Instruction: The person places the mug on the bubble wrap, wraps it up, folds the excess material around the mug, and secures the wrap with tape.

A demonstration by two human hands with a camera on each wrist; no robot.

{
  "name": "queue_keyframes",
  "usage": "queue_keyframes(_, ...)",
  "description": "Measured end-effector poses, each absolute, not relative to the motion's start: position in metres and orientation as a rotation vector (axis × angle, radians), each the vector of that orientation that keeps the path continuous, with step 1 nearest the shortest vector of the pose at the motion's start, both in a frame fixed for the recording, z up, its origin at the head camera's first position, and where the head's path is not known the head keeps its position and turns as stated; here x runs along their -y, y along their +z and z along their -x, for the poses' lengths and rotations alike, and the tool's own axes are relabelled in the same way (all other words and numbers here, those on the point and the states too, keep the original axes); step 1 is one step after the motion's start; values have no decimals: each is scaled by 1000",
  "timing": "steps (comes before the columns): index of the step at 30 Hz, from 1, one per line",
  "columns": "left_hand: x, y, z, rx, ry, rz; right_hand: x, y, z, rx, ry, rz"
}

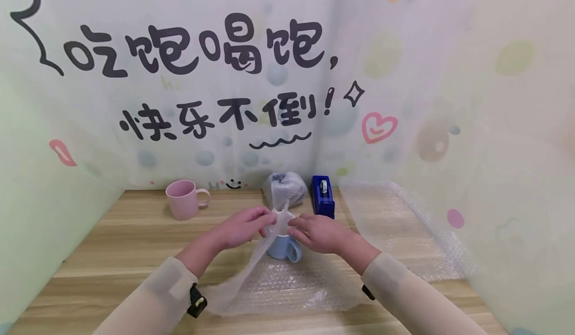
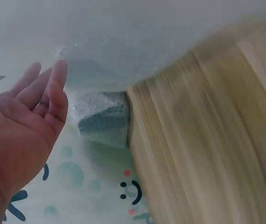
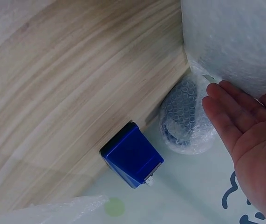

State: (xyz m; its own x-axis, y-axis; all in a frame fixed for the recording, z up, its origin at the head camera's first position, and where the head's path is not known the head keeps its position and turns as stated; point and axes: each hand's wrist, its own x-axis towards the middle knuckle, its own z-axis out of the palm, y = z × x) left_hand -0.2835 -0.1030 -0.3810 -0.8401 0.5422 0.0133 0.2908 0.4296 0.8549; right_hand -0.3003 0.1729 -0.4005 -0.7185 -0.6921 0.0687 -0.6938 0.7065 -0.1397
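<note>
A light blue mug [image 1: 279, 247] stands on a sheet of bubble wrap [image 1: 287, 287], its handle toward the near right. Part of the sheet is raised above the mug and covers its upper part. My left hand [image 1: 246, 226] holds the raised wrap at the mug's left, thumb on top. Opposite it, my right hand [image 1: 321, 232] holds the wrap at the right, fingertips close to the mug's rim. In the right wrist view, the fingers [image 3: 235, 112] lie against the wrap, and the thumb is mostly hidden.
Behind the mug sits a bubble-wrapped bundle [image 1: 285, 190], with a blue tape dispenser [image 1: 323, 200] to its right. A pink mug [image 1: 181, 202] stands at the back left of the wooden table [image 1: 130, 255]. Another bubble wrap sheet [image 1: 391, 230] lies at the right.
</note>
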Motion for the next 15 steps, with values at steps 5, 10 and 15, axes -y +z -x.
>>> queue_keyframes(5,107,-384,284,-2574,1016,-1003,-174,-400,300,2839,176,-1206)
queue_keyframes(10,104,-391,284,-2749,639,-1251,-174,-400,300,2831,165,-1213)
queue_keyframes(15,97,-401,286,-2815,517,-1296,-173,-400,299,2847,186,-1216)
